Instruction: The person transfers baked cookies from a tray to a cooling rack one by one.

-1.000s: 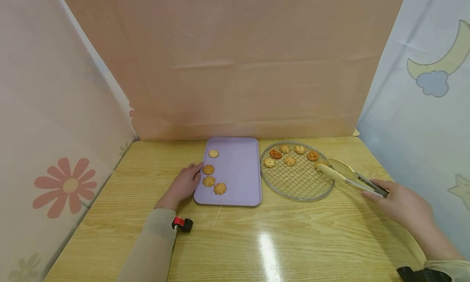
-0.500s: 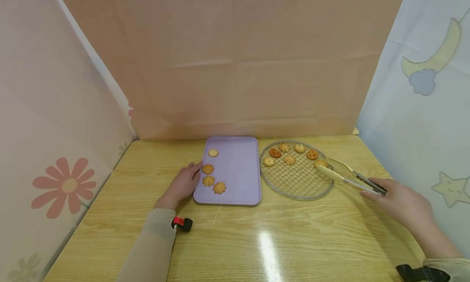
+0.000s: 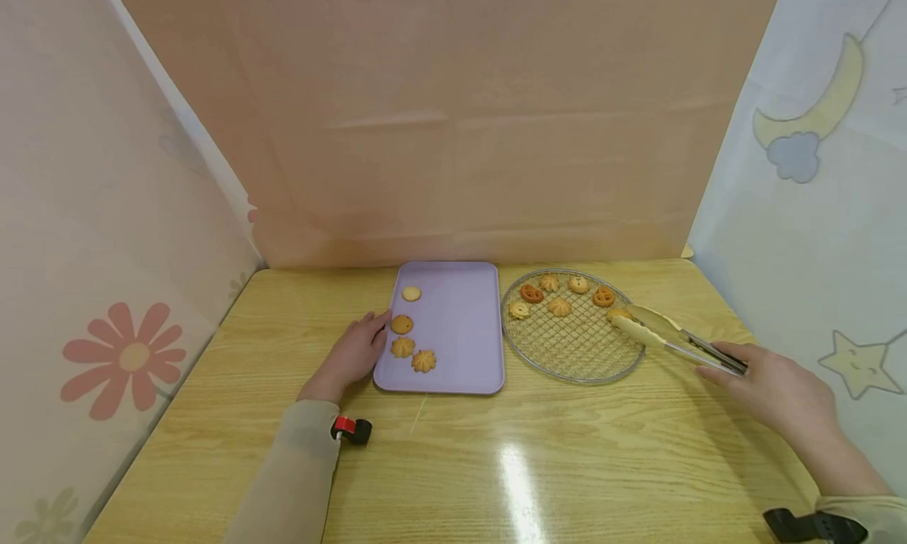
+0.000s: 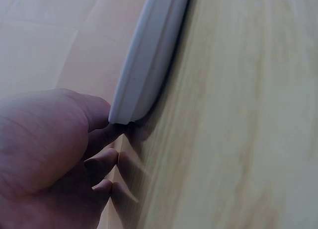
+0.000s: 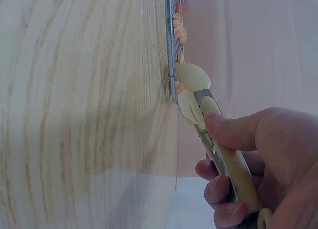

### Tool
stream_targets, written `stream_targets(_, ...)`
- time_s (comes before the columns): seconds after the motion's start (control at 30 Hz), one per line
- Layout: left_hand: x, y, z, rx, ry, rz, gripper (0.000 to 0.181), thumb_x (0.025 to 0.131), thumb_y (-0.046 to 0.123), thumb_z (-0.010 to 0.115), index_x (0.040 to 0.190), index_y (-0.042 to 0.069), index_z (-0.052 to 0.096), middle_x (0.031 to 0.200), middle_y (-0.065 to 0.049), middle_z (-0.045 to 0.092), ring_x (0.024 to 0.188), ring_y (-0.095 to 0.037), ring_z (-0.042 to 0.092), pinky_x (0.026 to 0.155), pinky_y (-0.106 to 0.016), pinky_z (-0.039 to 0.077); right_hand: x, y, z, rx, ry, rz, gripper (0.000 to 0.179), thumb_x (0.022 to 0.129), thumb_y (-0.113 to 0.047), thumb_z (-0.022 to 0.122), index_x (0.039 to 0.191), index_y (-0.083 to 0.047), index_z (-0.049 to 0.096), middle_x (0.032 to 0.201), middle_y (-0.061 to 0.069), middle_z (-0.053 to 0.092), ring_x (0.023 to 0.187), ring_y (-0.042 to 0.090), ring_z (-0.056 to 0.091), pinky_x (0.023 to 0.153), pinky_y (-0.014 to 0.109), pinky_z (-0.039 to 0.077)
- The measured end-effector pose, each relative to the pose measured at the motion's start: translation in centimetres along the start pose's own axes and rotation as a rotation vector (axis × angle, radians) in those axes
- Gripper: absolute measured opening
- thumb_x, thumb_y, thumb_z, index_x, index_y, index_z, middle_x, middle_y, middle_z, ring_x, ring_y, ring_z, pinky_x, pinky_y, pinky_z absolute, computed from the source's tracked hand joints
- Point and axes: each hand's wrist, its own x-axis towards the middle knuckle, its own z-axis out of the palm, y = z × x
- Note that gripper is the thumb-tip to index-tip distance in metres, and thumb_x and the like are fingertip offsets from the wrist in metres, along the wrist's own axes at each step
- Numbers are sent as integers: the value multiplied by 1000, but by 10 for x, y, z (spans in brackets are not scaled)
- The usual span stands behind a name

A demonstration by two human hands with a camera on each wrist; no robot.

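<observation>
In the head view, my left hand (image 3: 350, 357) is at the left edge of a lilac tray (image 3: 464, 331). The left wrist view shows its thumb (image 4: 97, 110) on the tray rim (image 4: 149, 55), with the index finger underneath. Several cookies (image 3: 423, 360) lie along the tray's left side. My right hand (image 3: 782, 394) grips cream-tipped metal tongs (image 3: 690, 351). The tong tips reach over the right rim of a round wire rack (image 3: 574, 351), beside a yellowish cookie (image 3: 619, 313) that they partly hide. Whether they pinch it I cannot tell.
Several more cookies (image 3: 560, 307) and two pretzel-shaped ones (image 3: 531, 294) sit on the rack's far half. Tray and rack stand side by side on a wooden table (image 3: 439, 465). A brown sheet (image 3: 453, 135) rises behind, and printed cloth walls (image 3: 815, 253) flank both sides.
Both hands and the tongs stay almost in place. The printed cloth on the right has shifted leftward, and slightly more of the cookie by the tong tips shows.
</observation>
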Motion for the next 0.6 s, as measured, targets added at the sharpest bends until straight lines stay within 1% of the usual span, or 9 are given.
stream_targets(0.1,1,-2,0,-1,1,4,51,119,14,46,167,0,44,166,-27,48,163,-48,29,135,-62,16,1,0,0,3,-7,-9,80,104,-63,68,152,1,60,129,40,67,99,60,69,52,44,45)
stream_targets(0.23,2,-3,1,4,-2,2,51,119,15,46,168,1,44,167,-26,48,163,-47,29,135,-61,16,1,-1,-1,10,-26,-10,82,104,-64,68,154,1,59,129,40,67,93,53,71,52,43,44)
stream_targets(0.3,2,-3,1,4,-7,-3,51,119,15,46,168,2,43,167,-26,48,163,-47,28,135,-61,16,1,-2,-2,8,-29,-7,83,104,-64,67,154,2,57,130,41,66,94,55,70,52,43,44)
stream_targets(0.43,3,-3,0,1,-15,-15,51,119,17,46,169,3,43,168,-25,47,164,-47,27,135,-61,15,1,-4,-4,0,-11,-3,84,105,-64,66,155,2,56,135,43,62,105,67,65,52,45,46)
stream_targets(0.47,2,-3,0,0,-15,-15,51,119,17,46,169,3,43,168,-25,47,164,-47,28,135,-61,15,1,-4,-4,-1,-4,-6,84,105,-64,66,155,2,56,136,43,62,107,68,65,52,44,46)
stream_targets(0.53,2,-2,-1,-6,-16,-16,51,119,16,46,169,3,43,168,-26,46,164,-47,27,135,-61,15,2,-6,-6,3,6,-17,85,105,-64,67,156,2,55,137,42,62,105,65,66,52,43,45)
stream_targets(0.6,1,-1,-1,-14,-15,-18,51,119,16,46,169,3,43,168,-26,46,164,-47,27,135,-62,15,3,-9,-7,11,14,-36,85,105,-64,67,156,2,55,136,41,64,97,58,69,51,41,44)
